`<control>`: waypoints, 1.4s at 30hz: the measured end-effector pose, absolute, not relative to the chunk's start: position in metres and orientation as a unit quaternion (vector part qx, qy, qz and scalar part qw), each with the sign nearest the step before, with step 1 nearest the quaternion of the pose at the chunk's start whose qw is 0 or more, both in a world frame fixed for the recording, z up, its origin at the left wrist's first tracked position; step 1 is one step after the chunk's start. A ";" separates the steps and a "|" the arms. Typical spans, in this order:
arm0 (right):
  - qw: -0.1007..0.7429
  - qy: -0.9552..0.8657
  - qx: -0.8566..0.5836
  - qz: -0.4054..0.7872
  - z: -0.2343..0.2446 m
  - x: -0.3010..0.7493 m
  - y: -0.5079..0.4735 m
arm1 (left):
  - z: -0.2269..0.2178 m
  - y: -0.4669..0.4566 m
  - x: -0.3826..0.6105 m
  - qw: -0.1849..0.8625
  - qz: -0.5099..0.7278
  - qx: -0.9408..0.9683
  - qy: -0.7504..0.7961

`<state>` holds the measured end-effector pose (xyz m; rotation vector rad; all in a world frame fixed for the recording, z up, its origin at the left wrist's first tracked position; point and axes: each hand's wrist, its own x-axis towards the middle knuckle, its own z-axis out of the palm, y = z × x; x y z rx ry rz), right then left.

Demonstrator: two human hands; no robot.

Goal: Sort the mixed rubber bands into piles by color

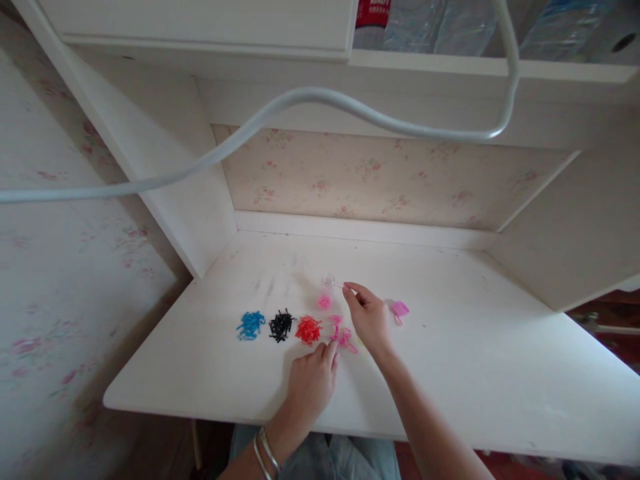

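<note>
On the white desk lie small heaps of tiny pieces: a blue heap, a black heap, a red heap and a pink heap. My left hand rests on the desk with loosely curled fingers, their tips touching the pink heap. My right hand pinches something small and clear at its fingertips, close to a clear piece and a pink blob. A pink-purple item lies just right of that hand.
A white cable hangs across the view above the desk. Shelf side panels close the alcove at left and right, with a flowered back wall. Plastic bottles stand on the upper shelf. Two bangles circle my left wrist.
</note>
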<state>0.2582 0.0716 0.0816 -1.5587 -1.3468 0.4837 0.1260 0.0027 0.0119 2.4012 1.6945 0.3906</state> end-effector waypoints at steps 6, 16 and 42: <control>0.474 -0.579 -0.642 0.167 0.093 0.252 0.095 | 0.013 0.005 0.125 0.104 0.152 0.808 0.559; 0.440 -0.597 -0.656 0.137 0.087 0.247 0.102 | 0.011 0.007 0.123 0.125 0.157 0.789 0.580; 0.244 -0.601 -0.743 0.164 -0.007 0.282 -0.029 | 0.008 0.006 0.120 0.140 0.213 0.768 0.587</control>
